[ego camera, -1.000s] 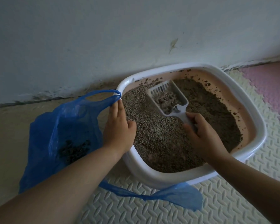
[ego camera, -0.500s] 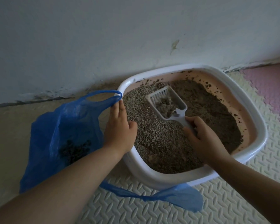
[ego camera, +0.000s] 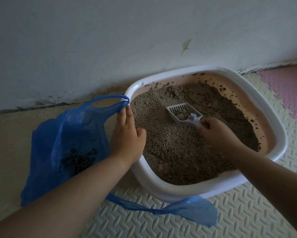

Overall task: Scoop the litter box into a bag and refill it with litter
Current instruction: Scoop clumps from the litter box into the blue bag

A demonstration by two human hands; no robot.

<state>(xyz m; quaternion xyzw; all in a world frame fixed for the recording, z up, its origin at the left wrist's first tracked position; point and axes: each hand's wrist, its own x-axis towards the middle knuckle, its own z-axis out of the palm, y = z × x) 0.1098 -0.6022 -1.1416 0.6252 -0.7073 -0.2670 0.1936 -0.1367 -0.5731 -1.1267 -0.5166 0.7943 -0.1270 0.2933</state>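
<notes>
Left hand (ego camera: 127, 140): straight fingers (ego camera: 125, 117) pin blue plastic bag (ego camera: 67, 134) to white litter box (ego camera: 178, 71) rim | right hand (ego camera: 218, 134): grips white slotted plastic scoop (ego camera: 183, 114)

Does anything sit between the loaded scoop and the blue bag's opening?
Yes: the left hand rests on the litter box rim, right between the scoop in the right hand and the blue bag. The scoop would have to pass over both.

A white litter box (ego camera: 187, 190) is holding gray-brown litter (ego camera: 170, 152); a slotted white scoop (ego camera: 182, 111) is lying in it, part-filled; a blue bag (ego camera: 67, 134) is gaping against its left rim.
</notes>
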